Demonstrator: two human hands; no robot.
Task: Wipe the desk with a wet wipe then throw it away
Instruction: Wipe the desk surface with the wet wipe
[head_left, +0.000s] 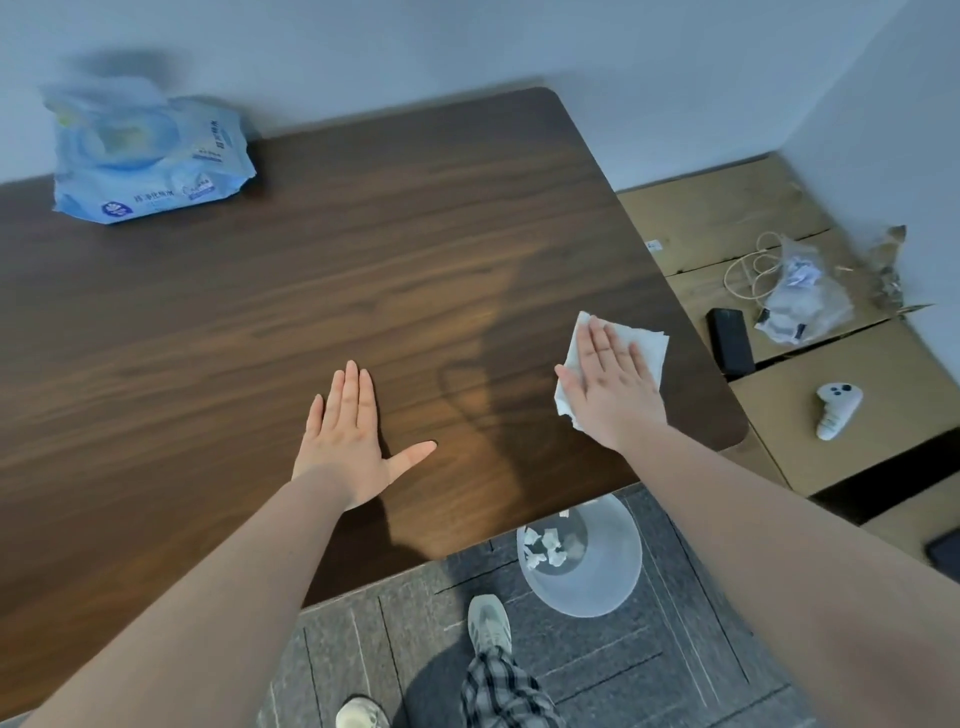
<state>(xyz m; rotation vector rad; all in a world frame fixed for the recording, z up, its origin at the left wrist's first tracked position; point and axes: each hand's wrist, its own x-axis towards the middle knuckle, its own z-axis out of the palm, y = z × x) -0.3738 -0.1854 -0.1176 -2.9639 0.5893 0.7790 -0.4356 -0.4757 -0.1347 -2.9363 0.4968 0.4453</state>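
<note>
A white wet wipe lies flat on the dark wooden desk near its right edge. My right hand presses down on the wipe with fingers stretched out, covering its left part. My left hand rests flat and empty on the desk, palm down, thumb spread to the right. A damp streak shows on the wood between the two hands. Below the desk's front right corner stands a translucent waste bin on the floor, holding several crumpled white wipes.
A blue pack of wet wipes sits at the desk's far left by the wall. Cardboard boxes to the right carry a black device, a white cable, a plastic bag and a white controller. My shoes stand on grey carpet below.
</note>
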